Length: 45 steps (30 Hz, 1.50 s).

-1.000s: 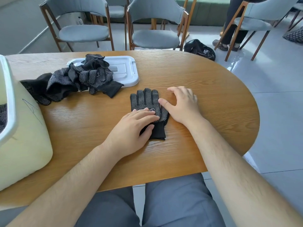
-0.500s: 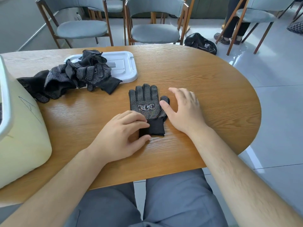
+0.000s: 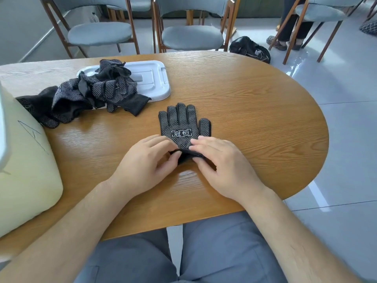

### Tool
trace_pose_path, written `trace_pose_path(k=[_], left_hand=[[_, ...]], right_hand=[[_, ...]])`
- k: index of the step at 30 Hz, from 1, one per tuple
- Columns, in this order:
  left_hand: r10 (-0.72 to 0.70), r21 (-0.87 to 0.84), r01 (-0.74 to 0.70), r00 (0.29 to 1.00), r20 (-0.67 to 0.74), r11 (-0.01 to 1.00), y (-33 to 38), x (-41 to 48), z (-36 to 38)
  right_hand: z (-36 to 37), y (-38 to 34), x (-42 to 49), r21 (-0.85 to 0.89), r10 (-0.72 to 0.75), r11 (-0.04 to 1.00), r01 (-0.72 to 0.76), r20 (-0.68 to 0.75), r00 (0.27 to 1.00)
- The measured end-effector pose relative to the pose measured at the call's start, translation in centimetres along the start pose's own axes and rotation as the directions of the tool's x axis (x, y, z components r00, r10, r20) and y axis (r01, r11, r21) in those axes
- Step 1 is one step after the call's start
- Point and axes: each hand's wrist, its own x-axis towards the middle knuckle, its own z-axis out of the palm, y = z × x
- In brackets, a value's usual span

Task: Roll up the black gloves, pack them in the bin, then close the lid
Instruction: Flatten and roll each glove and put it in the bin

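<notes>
A black dotted glove point(image 3: 181, 125) lies flat on the wooden table point(image 3: 255, 111), fingers pointing away from me, a white logo on its palm. My left hand point(image 3: 146, 162) and my right hand point(image 3: 222, 162) both pinch its cuff, which is folded up off the table between thumbs and fingertips. A heap of more black gloves point(image 3: 89, 97) lies to the left, partly on the white lid point(image 3: 155, 82). The pale yellow bin point(image 3: 22, 160) stands at the left edge, its inside hidden.
Grey chairs point(image 3: 191, 35) stand behind the table. A black bag point(image 3: 251, 48) lies on the tiled floor, and a person's legs point(image 3: 289, 27) show at the far right. The table's rounded edge is to my right.
Both hands slid back from the glove's palm to its cuff and took hold of it. The cuff is now lifted and folded over.
</notes>
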Motion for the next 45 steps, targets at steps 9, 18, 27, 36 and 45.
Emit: trace_pose_path(k=[9, 18, 27, 36, 45], left_hand=[[0.016, 0.116, -0.024, 0.997, 0.070, 0.993, -0.2, -0.6, 0.0], [-0.072, 0.009, 0.072, 0.997, 0.002, 0.997, 0.3, -0.9, -0.3], [-0.341, -0.111, 0.352, 0.934, 0.104, 0.929, 0.1, 2.2, -0.1], [-0.027, 0.023, 0.026, 0.998, 0.062, 0.999, -1.3, 0.6, 0.6], [-0.118, 0.077, 0.114, 0.992, 0.049, 0.990, -1.3, 0.8, 0.2]], right_hand=[[0.0, -0.1, -0.1, -0.036, -0.016, 0.999, 0.014, -0.048, 0.999], [-0.8, -0.7, -0.5, 0.111, 0.013, 0.994, -0.007, -0.055, 0.998], [-0.5, -0.9, 2.7, 0.219, 0.252, 0.943, -0.252, 0.028, 0.967], [0.3, -0.8, 0.7, -0.045, 0.081, 0.996, -0.082, -0.022, 0.996], [-0.4, -0.7, 0.5, -0.045, 0.136, 0.990, -0.137, -0.028, 0.990]])
